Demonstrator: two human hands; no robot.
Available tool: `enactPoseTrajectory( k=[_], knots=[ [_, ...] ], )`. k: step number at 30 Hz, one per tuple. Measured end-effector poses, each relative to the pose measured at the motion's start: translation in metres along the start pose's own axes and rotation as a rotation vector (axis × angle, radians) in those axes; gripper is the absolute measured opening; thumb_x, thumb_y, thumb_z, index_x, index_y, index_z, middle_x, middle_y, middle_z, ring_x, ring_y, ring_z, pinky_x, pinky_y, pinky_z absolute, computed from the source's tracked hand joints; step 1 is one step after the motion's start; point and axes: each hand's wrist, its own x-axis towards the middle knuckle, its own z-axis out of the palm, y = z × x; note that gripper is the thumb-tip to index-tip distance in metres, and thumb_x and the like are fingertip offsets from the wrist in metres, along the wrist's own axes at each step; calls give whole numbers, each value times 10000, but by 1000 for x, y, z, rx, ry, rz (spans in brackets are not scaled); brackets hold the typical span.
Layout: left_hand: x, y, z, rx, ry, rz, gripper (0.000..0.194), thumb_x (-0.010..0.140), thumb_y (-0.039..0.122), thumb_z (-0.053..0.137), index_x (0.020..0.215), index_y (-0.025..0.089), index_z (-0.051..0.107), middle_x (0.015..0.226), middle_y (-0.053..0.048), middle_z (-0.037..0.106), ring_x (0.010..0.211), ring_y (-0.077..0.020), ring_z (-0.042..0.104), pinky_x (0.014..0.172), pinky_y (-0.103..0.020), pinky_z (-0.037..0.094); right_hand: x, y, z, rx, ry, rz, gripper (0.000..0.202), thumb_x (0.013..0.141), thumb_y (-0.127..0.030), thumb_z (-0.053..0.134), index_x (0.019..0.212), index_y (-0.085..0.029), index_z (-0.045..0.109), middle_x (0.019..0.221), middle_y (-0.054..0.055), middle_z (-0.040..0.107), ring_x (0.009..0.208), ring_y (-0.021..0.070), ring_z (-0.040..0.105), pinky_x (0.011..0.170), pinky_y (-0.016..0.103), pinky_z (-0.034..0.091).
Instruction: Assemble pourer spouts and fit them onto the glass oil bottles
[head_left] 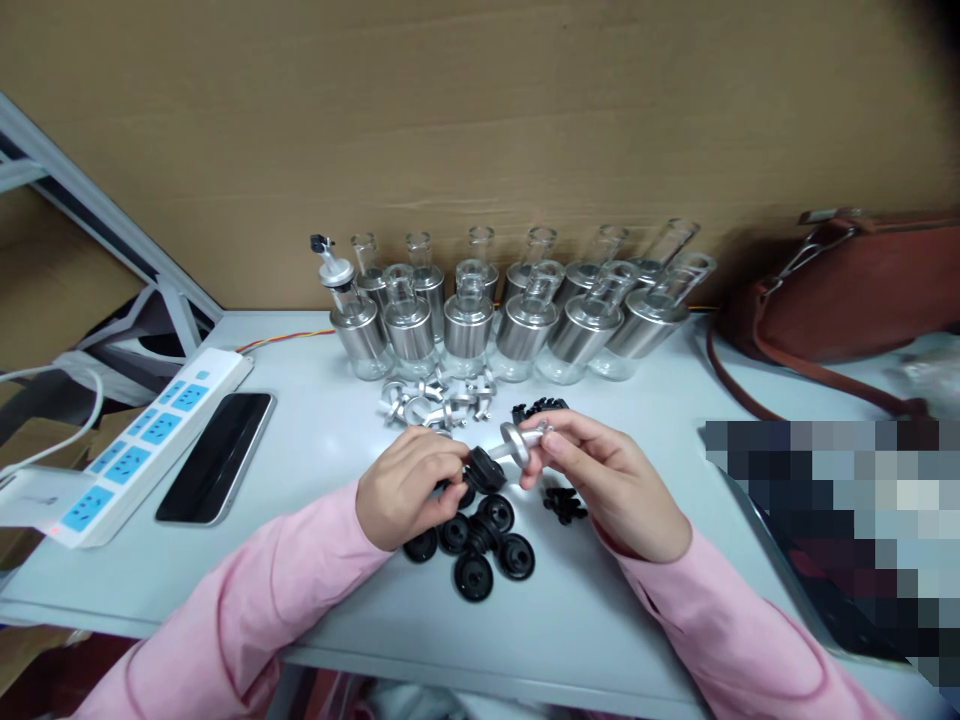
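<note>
My left hand (415,485) is closed on a black ribbed stopper (486,470). Between the fingertips of my right hand (611,480) is a silver pourer spout (516,444), its thin stem pointing left at the stopper. The two parts meet or nearly meet; I cannot tell whether the stem is inside. Several more black stoppers (474,576) lie loose on the table below my left hand. Silver spout pieces (435,400) sit in a pile behind it. Small black clips (564,505) lie under my right hand, and another black cluster (538,408) is just behind.
Two rows of glass bottles (469,330) with metal bands stand at the back; the front left one carries a fitted pourer (335,270). A power strip (150,440) and a phone (217,458) lie left. A brown bag (855,290) rests right, its strap on the table (330,600).
</note>
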Motion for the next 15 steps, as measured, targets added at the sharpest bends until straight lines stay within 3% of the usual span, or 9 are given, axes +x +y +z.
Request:
enactPoseTrajectory(
  k=[15],
  knots=[
    [2,-1,0,100,-11,9,89,834,130,428,763,182,438,747,-15,652,646,-96,609,818,-317,411,0,-6,5,-38,-66,33,268,782,-428,610,818,-163,595,600,3,631,548,148,623,595,296,500]
  ],
)
